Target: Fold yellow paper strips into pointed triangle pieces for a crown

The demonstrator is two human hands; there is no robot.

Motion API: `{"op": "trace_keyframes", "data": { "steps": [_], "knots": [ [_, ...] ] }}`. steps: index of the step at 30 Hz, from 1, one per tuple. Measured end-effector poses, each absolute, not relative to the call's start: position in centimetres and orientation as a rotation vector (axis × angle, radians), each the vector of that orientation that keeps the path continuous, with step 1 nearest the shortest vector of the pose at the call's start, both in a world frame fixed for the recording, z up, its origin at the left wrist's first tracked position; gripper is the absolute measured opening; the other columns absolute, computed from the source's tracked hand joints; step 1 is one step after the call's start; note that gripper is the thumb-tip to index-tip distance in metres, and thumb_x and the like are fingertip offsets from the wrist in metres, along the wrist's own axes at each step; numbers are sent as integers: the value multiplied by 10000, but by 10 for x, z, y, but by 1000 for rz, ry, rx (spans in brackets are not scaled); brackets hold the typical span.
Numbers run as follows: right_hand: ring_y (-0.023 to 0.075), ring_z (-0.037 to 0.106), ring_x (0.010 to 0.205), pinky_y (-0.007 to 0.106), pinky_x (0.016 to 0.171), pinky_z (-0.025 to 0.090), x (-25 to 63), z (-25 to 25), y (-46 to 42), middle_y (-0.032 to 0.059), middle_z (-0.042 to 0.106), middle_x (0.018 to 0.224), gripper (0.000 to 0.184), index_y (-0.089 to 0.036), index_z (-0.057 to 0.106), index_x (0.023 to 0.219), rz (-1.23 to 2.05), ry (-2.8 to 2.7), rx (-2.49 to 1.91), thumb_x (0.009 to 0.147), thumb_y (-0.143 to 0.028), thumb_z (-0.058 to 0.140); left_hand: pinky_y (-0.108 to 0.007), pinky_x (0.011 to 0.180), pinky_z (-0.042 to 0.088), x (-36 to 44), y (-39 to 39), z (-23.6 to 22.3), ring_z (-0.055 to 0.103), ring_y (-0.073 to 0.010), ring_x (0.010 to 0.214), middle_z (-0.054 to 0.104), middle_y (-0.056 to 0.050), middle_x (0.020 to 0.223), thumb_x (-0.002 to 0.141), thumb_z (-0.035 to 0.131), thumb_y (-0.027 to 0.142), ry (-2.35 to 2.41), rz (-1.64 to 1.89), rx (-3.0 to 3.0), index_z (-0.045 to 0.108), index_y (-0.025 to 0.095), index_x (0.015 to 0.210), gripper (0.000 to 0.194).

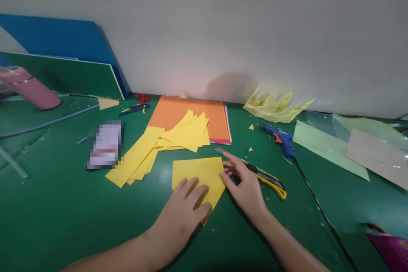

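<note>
A yellow paper sheet [199, 171] lies on the green table [57, 208] in front of me. My left hand [183, 212] rests flat on its near corner, fingers stretched out. My right hand [244, 185] sits at the sheet's right edge, fingers loosely curled and touching the paper, with nothing gripped. A yellow utility knife [264, 176] with its blade out lies just beyond my right hand. Behind the sheet, several cut yellow paper pieces [165, 142] are fanned out over a stack of orange paper [188, 112].
A blue glue gun [282, 140] with a black cord lies to the right, crumpled yellow paper [274, 106] behind it, pale sheets [331, 148] further right. A blurred phone [106, 144] lies left. A pink bottle [28, 87], blue and green boards [63, 74] stand at the back left.
</note>
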State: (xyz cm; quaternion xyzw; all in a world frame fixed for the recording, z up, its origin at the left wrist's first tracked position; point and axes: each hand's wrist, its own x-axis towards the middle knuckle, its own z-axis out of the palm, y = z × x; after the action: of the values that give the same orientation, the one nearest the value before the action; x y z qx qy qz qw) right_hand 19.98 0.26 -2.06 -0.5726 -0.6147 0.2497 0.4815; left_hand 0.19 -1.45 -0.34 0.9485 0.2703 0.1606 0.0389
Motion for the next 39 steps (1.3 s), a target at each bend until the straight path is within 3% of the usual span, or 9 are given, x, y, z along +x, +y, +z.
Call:
{"op": "trace_keyframes", "data": {
  "steps": [3, 8, 13, 18, 24, 30, 39],
  "knots": [
    [166, 634, 699, 332, 676, 563, 200, -19, 2, 84, 675, 957, 378, -188, 544, 1206, 544, -1556, -1402, 831, -233, 521, -599, 903, 423, -1, -11, -5, 445, -372, 1197, 550, -128, 1198, 866, 476, 76, 905, 409, 2889, 573, 188, 951, 170],
    [196, 661, 809, 356, 741, 559, 199, -18, 0, 76, 698, 970, 314, -208, 570, 1167, 334, -1675, -1393, 862, -204, 498, -577, 893, 437, 0, -8, -6, 478, -365, 1174, 568, -102, 1172, 867, 529, 124, 891, 392, 2900, 571, 205, 956, 127],
    [197, 666, 840, 338, 764, 550, 194, -13, -4, 58, 722, 889, 204, -209, 651, 994, 175, -1898, -1248, 899, -161, 477, -550, 888, 462, 2, -8, -3, 526, -344, 1120, 598, -99, 1116, 856, 552, 174, 947, 441, 2861, 562, 194, 931, 78],
    [204, 663, 938, 344, 800, 550, 191, -12, -6, 51, 735, 888, 237, -228, 682, 995, 186, -2009, -1237, 899, -151, 479, -514, 930, 466, -4, -5, -7, 528, -333, 1138, 544, -179, 1217, 803, 610, 363, 1111, 588, 2700, 466, 144, 1167, 449],
    [195, 658, 929, 338, 825, 549, 192, -11, -6, 38, 736, 873, 239, -214, 677, 955, 228, -2115, -1123, 901, -128, 461, -536, 1007, 377, -12, 6, -12, 426, -342, 1262, 438, -202, 1380, 733, 651, 406, 1095, 571, 2618, 257, 146, 1384, 803],
    [192, 646, 946, 372, 922, 512, 195, -9, -6, 49, 723, 959, 272, -185, 660, 989, 210, -2255, -983, 908, -95, 416, -486, 1007, 364, -9, 12, -1, 400, -343, 1271, 336, -181, 1468, 728, 605, 516, 1140, 326, 2659, 370, 120, 1358, 780],
    [235, 585, 1039, 412, 909, 518, 198, -6, -8, 102, 682, 1068, 300, -148, 658, 1061, 179, -2378, -1004, 894, -103, 412, -496, 1031, 322, -6, 15, 7, 371, -344, 1288, 321, -146, 1487, 736, 557, 555, 1169, 151, 2667, 383, 100, 1378, 805]
  ]
}}
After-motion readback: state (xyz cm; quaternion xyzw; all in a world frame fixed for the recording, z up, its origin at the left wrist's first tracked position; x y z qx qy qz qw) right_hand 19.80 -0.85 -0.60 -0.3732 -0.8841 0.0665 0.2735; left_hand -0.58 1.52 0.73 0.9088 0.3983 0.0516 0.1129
